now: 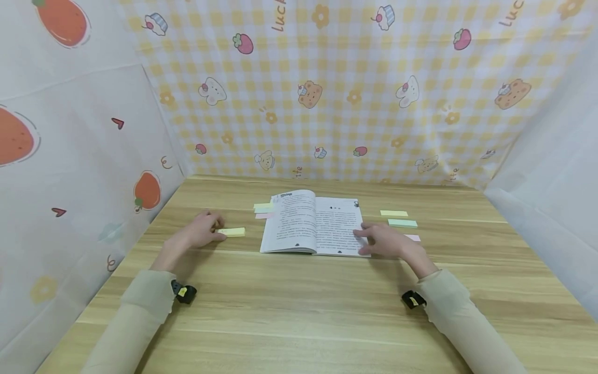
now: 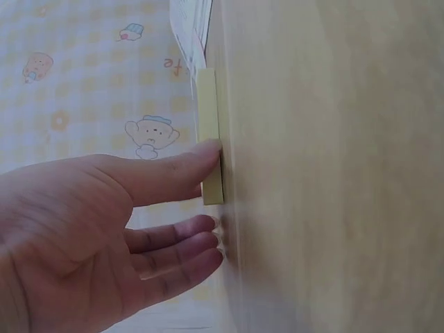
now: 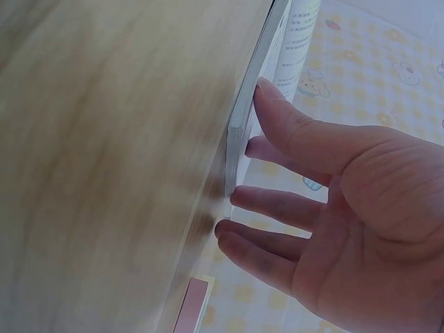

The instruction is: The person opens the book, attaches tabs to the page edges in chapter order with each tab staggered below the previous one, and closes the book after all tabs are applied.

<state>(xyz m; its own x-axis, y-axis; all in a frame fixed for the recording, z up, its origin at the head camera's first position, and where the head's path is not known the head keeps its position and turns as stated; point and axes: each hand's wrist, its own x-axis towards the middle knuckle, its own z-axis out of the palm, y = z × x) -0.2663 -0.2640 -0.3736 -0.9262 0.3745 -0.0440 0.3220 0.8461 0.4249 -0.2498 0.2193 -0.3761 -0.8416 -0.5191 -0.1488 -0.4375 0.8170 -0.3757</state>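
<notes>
An open book (image 1: 291, 223) with printed pages lies on the wooden table. My left hand (image 1: 203, 229) is left of it, pinching the left end of a yellow sticky-note pad (image 1: 235, 232) between thumb and index finger. In the left wrist view the thumb presses the near side of the yellow pad (image 2: 209, 111), and the other fingers are loosely bent beside it. My right hand (image 1: 384, 240) rests on the right page's lower outer edge with fingers spread. The right wrist view shows the thumb and fingertips along the edge of the book (image 3: 239, 135).
Yellow (image 1: 263, 206), green (image 1: 264, 210) and pink sticky strips (image 1: 264, 215) jut from the left page. Right of the book lie a yellow pad (image 1: 394, 213), a green pad (image 1: 402, 223) and a pink pad (image 1: 413, 237), partly behind the right hand. A patterned cloth (image 1: 336, 119) backs the table.
</notes>
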